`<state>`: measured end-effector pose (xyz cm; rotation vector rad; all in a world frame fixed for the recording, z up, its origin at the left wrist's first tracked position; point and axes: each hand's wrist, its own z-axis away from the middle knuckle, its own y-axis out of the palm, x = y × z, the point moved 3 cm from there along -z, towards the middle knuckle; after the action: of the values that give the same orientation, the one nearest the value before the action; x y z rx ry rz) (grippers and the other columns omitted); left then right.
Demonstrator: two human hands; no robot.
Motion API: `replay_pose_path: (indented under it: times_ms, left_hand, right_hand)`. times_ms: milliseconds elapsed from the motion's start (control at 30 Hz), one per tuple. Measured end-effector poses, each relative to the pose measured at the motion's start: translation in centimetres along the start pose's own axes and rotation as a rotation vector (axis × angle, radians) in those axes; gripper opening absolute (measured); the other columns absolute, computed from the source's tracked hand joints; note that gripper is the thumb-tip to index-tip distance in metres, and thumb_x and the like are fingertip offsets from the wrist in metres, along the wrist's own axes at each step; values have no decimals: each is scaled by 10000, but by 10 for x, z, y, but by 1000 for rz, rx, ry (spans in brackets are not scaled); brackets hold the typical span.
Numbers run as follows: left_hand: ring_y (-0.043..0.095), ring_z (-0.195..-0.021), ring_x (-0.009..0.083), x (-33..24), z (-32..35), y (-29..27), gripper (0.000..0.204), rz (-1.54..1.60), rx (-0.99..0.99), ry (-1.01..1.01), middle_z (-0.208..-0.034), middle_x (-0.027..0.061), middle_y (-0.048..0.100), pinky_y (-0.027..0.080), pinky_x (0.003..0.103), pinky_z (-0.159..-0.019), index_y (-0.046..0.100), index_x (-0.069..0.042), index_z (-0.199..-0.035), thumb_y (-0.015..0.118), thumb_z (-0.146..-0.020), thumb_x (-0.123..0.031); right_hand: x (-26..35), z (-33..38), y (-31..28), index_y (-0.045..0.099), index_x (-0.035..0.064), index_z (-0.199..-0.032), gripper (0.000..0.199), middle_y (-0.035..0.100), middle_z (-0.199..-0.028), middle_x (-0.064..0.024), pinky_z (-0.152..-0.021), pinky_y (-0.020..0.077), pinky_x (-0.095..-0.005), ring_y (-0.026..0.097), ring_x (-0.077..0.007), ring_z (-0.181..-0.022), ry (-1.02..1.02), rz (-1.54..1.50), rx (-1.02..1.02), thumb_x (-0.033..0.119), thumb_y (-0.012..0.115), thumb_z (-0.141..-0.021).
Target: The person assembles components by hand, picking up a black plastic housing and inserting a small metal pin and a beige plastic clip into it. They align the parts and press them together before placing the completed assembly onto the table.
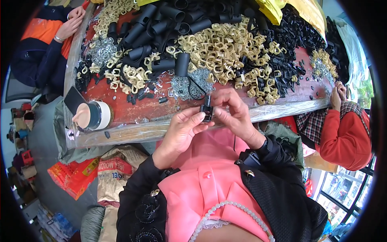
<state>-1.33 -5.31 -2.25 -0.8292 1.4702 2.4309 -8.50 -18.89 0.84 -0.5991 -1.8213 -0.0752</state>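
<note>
Black plastic clip (207, 111), small and boxy, sat pinched between both hands just above the near edge of the bench (121, 133). Going left to right: a capped white jar (93, 115) lay on its side by the bench's left end; the left hand (181, 131) was closed around the clip's lower left side with thumb and forefinger; the right hand (234, 115) gripped its top and right side, fingers curled over. Behind them lay black tubes (161, 24), tan plastic pieces (217, 44) and grey wire springs (189, 84). The clip looked light, stiff and fairly smooth, so likely to slip; holding it by its flat sides seemed surest.
</note>
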Motion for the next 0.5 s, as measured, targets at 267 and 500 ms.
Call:
replay_pose_path:
  times_ms: [267, 500]
  left_hand:
    - [615, -796, 221, 1, -12, -8, 218, 49, -128, 50, -915, 104, 598, 514, 239, -678, 532, 26, -1016, 553, -818, -64]
    - [615, -785, 211, -5, -9, -17, 233, 10, -139, 59, -915, 106, 601, 513, 237, -661, 534, 26, -1021, 561, -820, -89]
  right_hand:
    - [-44, -40, -12, 559, 6, -820, 83, 547, -718, -52, -523, 425, -284, 534, -162, -575, -103, 849, 76, 76, 580, -782]
    - [-21, -38, -27, 553, 19, -767, 102, 488, -677, -30, -558, 384, -269, 485, -161, -612, 145, 128, 159, 114, 582, -789]
